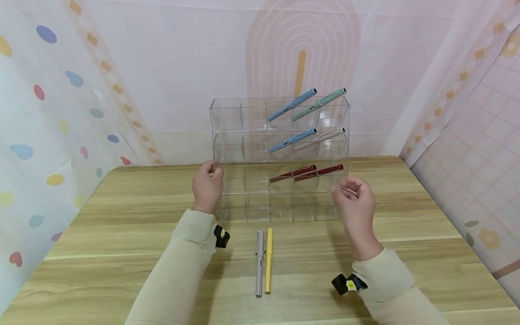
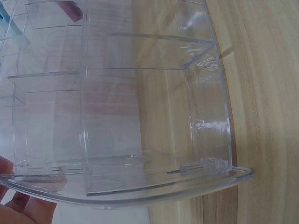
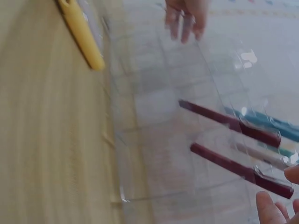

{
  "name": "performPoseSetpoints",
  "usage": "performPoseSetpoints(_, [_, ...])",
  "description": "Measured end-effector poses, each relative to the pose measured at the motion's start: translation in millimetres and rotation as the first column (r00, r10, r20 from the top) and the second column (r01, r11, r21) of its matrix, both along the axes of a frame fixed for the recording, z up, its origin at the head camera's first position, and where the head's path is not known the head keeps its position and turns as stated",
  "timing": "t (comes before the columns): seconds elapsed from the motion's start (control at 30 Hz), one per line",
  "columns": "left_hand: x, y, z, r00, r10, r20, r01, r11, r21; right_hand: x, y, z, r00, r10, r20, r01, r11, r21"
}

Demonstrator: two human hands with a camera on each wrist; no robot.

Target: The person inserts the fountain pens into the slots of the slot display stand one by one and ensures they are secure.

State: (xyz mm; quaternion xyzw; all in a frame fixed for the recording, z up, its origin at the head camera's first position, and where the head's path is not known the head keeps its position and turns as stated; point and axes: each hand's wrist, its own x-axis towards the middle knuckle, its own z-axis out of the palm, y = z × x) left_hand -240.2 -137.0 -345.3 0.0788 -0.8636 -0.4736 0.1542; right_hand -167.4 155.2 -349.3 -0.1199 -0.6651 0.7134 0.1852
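A clear acrylic pen rack [image 1: 256, 192] with tiered compartments stands upright on the table. My left hand [image 1: 206, 186] grips its left side panel, thumb on one face and fingers [image 2: 37, 207] on the other. My right hand [image 1: 357, 198] is by the rack's right edge, fingers loosely bent, a gap between thumb and fingertips [image 3: 267, 207]. Dark red pens [image 1: 325, 170] lean in a lower tier. Above them lean a blue pen [image 1: 292, 141] and a pale grey-pink pen [image 1: 325, 137]. Another blue pen [image 1: 293, 104] and a green pen [image 1: 321, 104] lean in the top tier.
A grey pen [image 1: 259, 266] and a yellow pen [image 1: 269, 262] lie side by side on the wooden table [image 1: 122, 239] in front of the rack. Behind the table hangs a patterned curtain [image 1: 183, 67]. Black wrist cameras [image 1: 221, 236] sit at both cuffs.
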Motion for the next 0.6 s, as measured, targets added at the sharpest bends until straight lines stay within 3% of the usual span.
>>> performPoseSetpoints(0.27, [-0.1,0.2,0.0,1.0,-0.005,0.001,0.005,1.0,0.004,12.3,-14,-12.2,0.986,0.139,0.088,-0.147,0.985,0.088])
performPoseSetpoints(0.6, [-0.6,0.0,-0.1,1.0,-0.003,0.005,0.003,1.0,0.015,17.8,-41,-31.0,0.928,0.31,0.206,-0.337,0.934,0.115])
